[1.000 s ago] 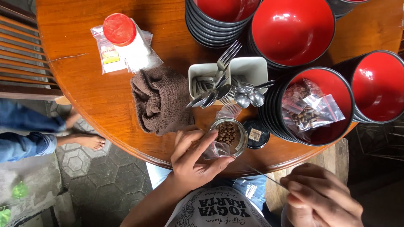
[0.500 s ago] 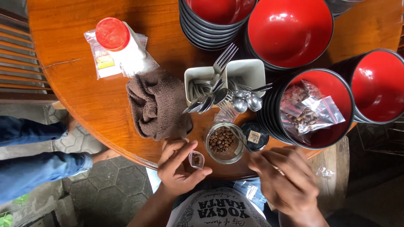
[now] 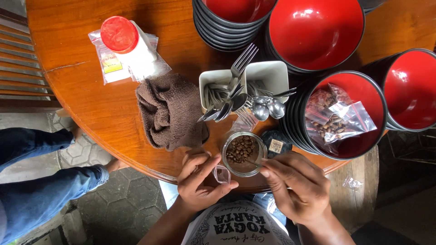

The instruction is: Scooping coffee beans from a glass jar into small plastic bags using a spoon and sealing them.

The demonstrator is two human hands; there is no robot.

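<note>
A small clear bag (image 3: 221, 173) is pinched at its mouth between thumb and fingers of the left hand (image 3: 200, 181), held open just off the near table (image 3: 91, 97) edge; the right hand (image 3: 297, 186) is closed narrow on a thin tool, hard to make out, its tip dipped into the glass jar (image 3: 244, 153) of coffee beans (image 3: 240, 149); the bag is judged light, limp and slippery, best gripped at the rim so the mouth stays open; the jar is judged rigid and breakable, best taken by its side wall; beans are small, hard and likely to roll; just beside the jar a dark round lid (image 3: 275, 144) is seen; a brown cloth (image 3: 171, 113) lies left of it; behind, white holders of spoons and forks (image 3: 245, 90); to the right, stacked red bowls (image 3: 345, 113), the nearest holding bagged beans (image 3: 336, 118); farther off, a red-capped bottle (image 3: 125, 41) on plastic bags; a person's jeans (image 3: 41, 190) are seen below left.
</note>
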